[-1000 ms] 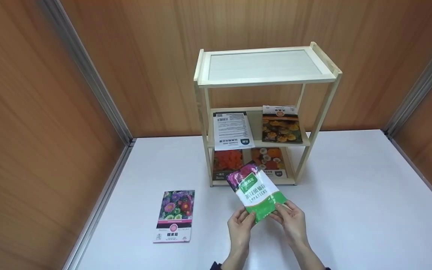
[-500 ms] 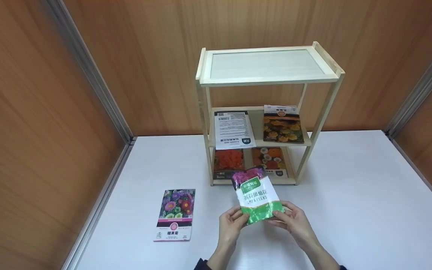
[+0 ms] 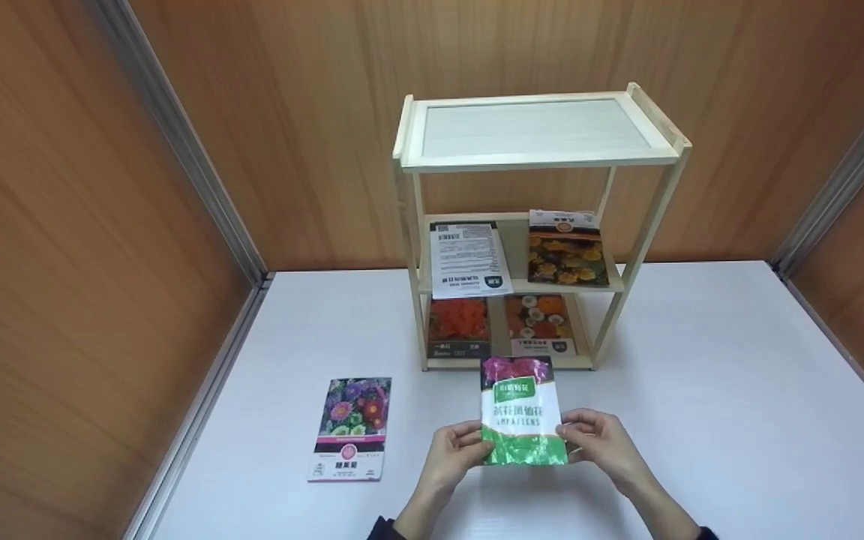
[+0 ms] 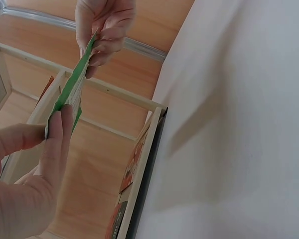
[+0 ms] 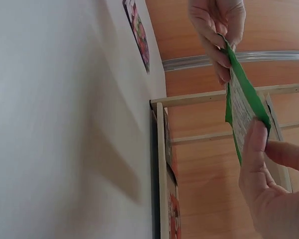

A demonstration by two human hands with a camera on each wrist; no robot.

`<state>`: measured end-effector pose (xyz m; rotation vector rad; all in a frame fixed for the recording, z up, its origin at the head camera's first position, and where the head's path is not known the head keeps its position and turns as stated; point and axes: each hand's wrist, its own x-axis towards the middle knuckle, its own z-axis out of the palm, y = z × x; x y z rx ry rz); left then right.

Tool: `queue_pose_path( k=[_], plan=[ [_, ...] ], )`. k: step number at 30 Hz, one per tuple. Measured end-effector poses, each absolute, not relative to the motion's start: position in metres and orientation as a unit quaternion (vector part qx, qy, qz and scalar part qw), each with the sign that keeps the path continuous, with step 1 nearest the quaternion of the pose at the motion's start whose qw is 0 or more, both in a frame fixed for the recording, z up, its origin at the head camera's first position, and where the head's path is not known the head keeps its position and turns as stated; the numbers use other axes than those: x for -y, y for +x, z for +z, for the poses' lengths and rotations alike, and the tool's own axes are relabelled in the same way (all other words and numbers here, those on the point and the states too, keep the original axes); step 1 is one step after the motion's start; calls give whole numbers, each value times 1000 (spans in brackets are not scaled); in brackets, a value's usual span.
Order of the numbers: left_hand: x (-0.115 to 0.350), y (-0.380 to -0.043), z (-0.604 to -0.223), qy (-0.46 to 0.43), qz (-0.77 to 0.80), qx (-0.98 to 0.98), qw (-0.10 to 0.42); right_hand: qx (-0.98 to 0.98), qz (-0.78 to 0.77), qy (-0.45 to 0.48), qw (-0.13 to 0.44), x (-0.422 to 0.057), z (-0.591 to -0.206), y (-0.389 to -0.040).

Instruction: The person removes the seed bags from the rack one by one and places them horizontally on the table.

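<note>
A green and white seed packet [image 3: 520,412] with purple flowers along its top is held up above the table, printed front toward the head camera. My left hand [image 3: 453,457] pinches its lower left edge between thumb and fingers. At the lower right edge, my right hand [image 3: 603,442] pinches it the same way. Both wrist views show the packet edge-on, clear of the white surface, with its shadow below. Another seed packet [image 3: 350,427], showing pink, purple and red flowers, lies on the table to the left of my left hand.
Behind the held packet stands a pale wooden shelf [image 3: 529,161]. Its middle tier holds a white text-side packet [image 3: 468,259] and a yellow-flower packet [image 3: 565,251]. Below lie a red-flower packet [image 3: 459,322] and an orange-and-white one [image 3: 539,319]. Wood-grain walls [image 3: 327,135] enclose the table.
The held packet has turned from slanted to upright and come slightly lower and nearer. My hands have moved apart to its two side edges. The shelf and other packets stay in place.
</note>
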<state>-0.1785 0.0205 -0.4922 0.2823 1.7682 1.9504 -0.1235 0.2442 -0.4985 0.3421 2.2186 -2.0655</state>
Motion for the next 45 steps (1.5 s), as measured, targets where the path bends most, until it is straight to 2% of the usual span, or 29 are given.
queue_pose_path(
  k=[4,16,28,38,45],
  plan=[
    [-18,-178,-492,95,711,-664,214,-730,-672,120,28,-239,-503,-125],
    [0,-189,-523,44,624,-778,60,-749,-650,131,-5,-204,-527,-148],
    [26,-201,-540,45,473,-878,-49,-799,-592,101,10,-161,-555,-177],
    [34,-208,-554,32,363,-925,-110,-809,-577,113,5,-135,-577,-193],
    [37,-210,-563,49,345,-929,-123,-816,-567,115,8,-126,-581,-198]
  ],
)
